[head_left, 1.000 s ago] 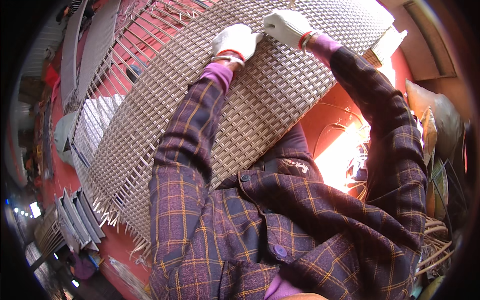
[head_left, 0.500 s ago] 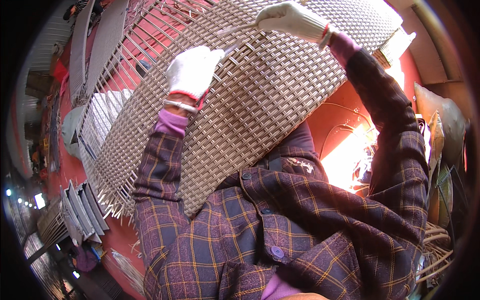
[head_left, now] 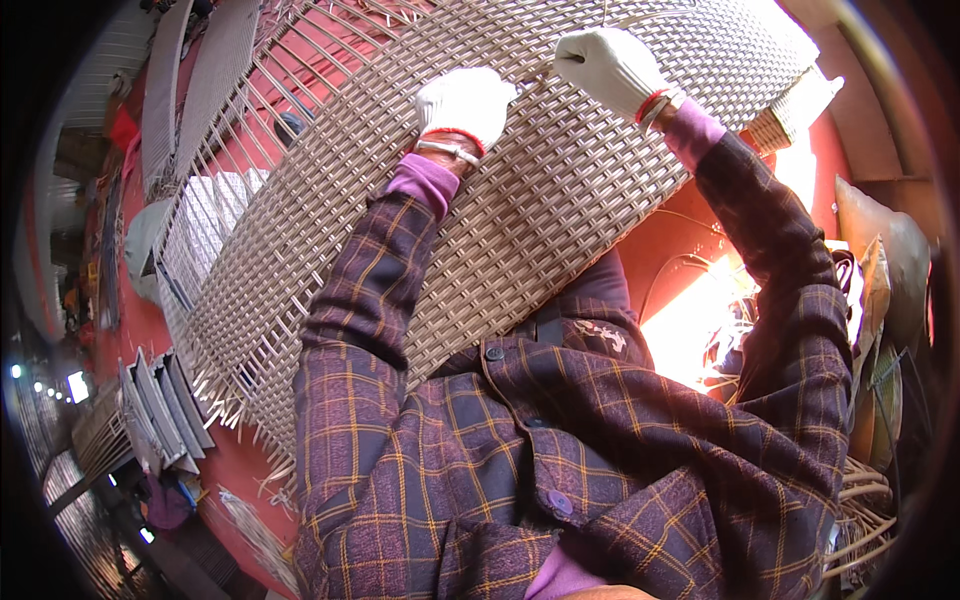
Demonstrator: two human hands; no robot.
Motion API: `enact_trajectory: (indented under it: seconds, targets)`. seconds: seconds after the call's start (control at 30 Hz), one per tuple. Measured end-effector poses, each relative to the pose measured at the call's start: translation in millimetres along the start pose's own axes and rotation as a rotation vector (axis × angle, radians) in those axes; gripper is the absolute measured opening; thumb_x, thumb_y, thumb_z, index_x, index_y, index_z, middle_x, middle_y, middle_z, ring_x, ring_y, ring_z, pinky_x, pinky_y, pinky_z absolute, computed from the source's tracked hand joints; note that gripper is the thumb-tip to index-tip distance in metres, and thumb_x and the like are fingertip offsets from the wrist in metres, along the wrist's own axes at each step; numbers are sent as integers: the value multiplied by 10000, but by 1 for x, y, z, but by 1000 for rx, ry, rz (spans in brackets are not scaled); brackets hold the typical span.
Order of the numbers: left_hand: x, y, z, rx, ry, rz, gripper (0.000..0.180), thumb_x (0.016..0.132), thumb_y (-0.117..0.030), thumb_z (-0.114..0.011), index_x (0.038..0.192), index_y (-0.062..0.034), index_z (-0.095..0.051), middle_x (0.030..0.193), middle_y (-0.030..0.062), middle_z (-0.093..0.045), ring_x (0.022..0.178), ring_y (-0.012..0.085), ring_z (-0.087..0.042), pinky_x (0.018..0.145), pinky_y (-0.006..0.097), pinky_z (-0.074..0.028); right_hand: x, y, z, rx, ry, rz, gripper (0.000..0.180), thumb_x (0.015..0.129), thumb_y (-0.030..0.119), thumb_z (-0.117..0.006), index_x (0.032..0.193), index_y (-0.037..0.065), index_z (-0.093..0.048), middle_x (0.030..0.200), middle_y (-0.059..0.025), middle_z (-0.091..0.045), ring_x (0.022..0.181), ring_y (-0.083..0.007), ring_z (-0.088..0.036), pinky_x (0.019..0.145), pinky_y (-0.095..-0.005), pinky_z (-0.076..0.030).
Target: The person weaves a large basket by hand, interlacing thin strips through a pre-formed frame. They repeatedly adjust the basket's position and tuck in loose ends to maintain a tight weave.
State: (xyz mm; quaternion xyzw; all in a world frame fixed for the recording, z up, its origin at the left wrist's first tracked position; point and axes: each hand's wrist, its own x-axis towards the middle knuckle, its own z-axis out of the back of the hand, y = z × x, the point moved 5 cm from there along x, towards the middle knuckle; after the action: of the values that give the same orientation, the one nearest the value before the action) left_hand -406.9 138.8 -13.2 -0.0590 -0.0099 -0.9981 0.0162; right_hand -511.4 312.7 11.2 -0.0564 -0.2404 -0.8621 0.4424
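A large woven wicker panel in grey-brown strands lies slanted across my lap, with bare rods at its far left end. My left hand, in a white glove, is closed low over the upper part of the weave. What its fingers hold is hidden. To its right, my right hand, gloved alike, is curled closed just above the panel. A thin strand runs in the gap between the hands toward the right fingers. Where the strand ends inside the glove is hidden.
Loose strands lie coiled at lower right, near a pale sack. Stacked grey angled pieces stand on the red floor at left. Long flat panels lean at the far left, beyond the rods.
My left hand has moved right and slightly up, closer to the right hand. My right hand has shifted right and a little down. The pale strip between them shows less.
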Motion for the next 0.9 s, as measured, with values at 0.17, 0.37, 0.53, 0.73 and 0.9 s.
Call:
enact_trajectory:
  seconds: [0.17, 0.37, 0.53, 0.73, 0.9]
  targets:
    - [-1, 13, -29, -162, 45, 170, 468, 1039, -526, -559, 1096, -149, -830, 1083, 134, -817, 1041, 375, -780, 894, 529, -603, 3, 1, -15, -106, 2, -6, 177, 944, 240, -690, 839, 99, -715, 774, -136, -697, 724, -368, -715, 687, -465, -567]
    - [0, 18, -37, -172, -2, 104, 475, 1040, -517, -538, 1087, -144, -828, 1110, 156, -814, 1053, 396, -773, 915, 536, -601, 16, -14, -26, -38, 52, -4, 188, 938, 264, -702, 858, 101, -750, 773, -131, -719, 729, -358, -731, 702, -461, -583]
    - [0, 17, -33, -183, 65, 201, 517, 1057, -542, -518, 1120, -139, -834, 1125, 152, -815, 1073, 389, -774, 924, 531, -602, 21, -18, -37, -75, 81, 27, 191, 958, 288, -697, 918, 128, -795, 825, -126, -749, 764, -352, -746, 746, -460, -603]
    - [-4, 7, -12, -206, 65, 248, 580, 1045, -632, -548, 1147, -138, -835, 1144, 150, -814, 1094, 377, -775, 921, 527, -603, 12, 23, -53, -201, 70, 20, 202, 965, 324, -695, 966, 163, -818, 874, -137, -783, 844, -363, -778, 808, -493, -627]
    - [-28, 24, 21, -148, 94, 172, 603, 1064, -654, -508, 1089, -129, -803, 1115, 137, -791, 1068, 382, -748, 906, 522, -587, 11, 42, -16, -128, -157, 185, 232, 1023, 345, -697, 1123, 173, -816, 877, -84, -791, 768, -287, -778, 737, -416, -625]
